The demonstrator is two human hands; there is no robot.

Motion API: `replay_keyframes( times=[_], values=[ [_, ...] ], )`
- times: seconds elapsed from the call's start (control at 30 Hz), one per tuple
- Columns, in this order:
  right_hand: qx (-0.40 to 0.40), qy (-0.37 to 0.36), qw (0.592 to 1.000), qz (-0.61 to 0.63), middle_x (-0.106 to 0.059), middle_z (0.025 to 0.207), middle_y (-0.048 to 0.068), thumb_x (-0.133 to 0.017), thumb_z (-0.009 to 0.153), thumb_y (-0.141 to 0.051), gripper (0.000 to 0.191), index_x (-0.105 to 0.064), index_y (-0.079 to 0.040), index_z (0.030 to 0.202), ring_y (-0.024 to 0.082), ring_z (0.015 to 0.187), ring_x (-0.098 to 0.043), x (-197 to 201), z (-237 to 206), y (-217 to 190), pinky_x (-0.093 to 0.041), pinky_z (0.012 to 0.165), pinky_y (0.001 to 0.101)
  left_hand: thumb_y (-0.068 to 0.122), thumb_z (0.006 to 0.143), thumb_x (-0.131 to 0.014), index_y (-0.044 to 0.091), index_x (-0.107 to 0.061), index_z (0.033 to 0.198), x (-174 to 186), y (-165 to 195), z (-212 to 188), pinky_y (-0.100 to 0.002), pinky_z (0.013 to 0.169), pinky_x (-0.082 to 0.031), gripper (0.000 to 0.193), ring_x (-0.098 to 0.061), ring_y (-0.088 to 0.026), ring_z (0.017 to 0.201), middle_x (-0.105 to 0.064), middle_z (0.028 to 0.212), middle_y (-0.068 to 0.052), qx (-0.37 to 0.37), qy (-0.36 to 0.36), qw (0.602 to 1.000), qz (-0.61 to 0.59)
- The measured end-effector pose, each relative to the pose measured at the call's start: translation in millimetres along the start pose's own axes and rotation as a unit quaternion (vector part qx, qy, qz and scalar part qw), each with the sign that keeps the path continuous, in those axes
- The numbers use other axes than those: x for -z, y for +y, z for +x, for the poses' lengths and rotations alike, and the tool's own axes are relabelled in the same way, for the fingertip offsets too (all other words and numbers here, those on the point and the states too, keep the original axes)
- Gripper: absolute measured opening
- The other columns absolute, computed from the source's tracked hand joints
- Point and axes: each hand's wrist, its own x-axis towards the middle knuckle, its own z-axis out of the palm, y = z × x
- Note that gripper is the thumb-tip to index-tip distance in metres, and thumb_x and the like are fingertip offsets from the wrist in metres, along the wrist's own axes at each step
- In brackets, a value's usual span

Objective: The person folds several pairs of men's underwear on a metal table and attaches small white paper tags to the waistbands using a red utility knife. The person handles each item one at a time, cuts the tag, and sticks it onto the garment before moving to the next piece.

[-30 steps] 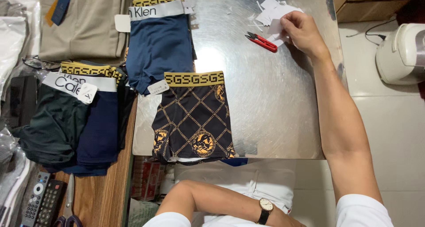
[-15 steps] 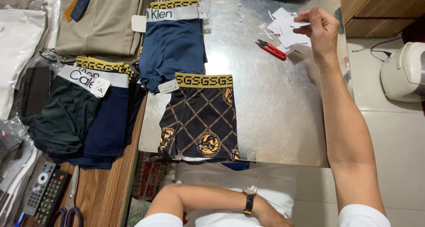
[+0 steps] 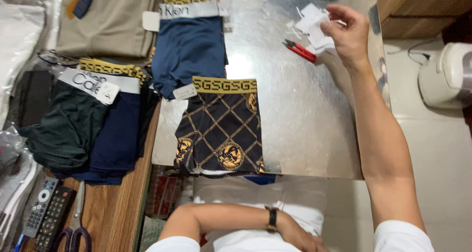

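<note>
My right hand is raised over the far right of the shiny metal table, its fingers pinched on a small white paper tag above a little pile of such tags. Small red snips lie just left of that hand. Black boxer briefs with a gold lattice pattern and gold waistband lie flat at the table's near edge. My left hand rests low on my lap by white cloth, a dark watch on its wrist; its fingers are cut off by the frame.
Blue briefs lie behind the patterned pair. Dark green and navy briefs are stacked on the wooden surface at left, with a khaki garment beyond. Remote controls and scissors lie near left. A white appliance stands on the floor at right.
My right hand has lifted off the tag pile with a white tag pinched in its fingers. The view has shifted a little; the garments and my left arm stay put.
</note>
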Motion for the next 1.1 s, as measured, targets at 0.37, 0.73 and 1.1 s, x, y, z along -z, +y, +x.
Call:
replay_keyframes(
  times=[0.37,0.73,1.1],
  values=[
    [-0.099,-0.01,0.995,0.021,-0.076,0.096,0.004,-0.08,0.102,-0.002,0.009,-0.078,-0.002,0.111,0.006,0.081,-0.067,-8,-14,-4,-0.051,0.068,0.0197,0.021,0.091,-0.068,0.008,-0.068,0.102,58,147,-15,-0.046,0.077,-0.054,0.016,-0.067,-0.03,0.096,-0.065,0.105,-0.011,0.264,0.188,0.923,0.207],
    [-0.098,-0.062,0.99,0.081,-0.076,0.1,0.011,-0.075,0.103,-0.001,0.031,-0.056,0.0,0.127,0.014,0.087,-0.075,-60,-70,-6,-0.067,0.074,0.029,0.033,0.09,-0.082,0.0,-0.069,0.106,298,154,-145,-0.023,0.068,-0.061,0.039,-0.075,-0.012,0.081,-0.074,0.097,-0.01,0.299,0.641,0.676,0.21],
    [-0.054,-0.106,0.99,-0.078,-0.072,0.103,0.004,-0.076,0.102,0.003,0.023,-0.073,0.001,0.125,0.008,0.089,-0.068,-53,-86,29,-0.059,0.079,0.0226,0.012,0.099,-0.071,-0.001,-0.068,0.099,309,101,-180,-0.023,0.07,-0.061,0.013,-0.074,-0.011,0.079,-0.075,0.089,-0.006,0.189,0.645,0.74,0.028]
  ],
)
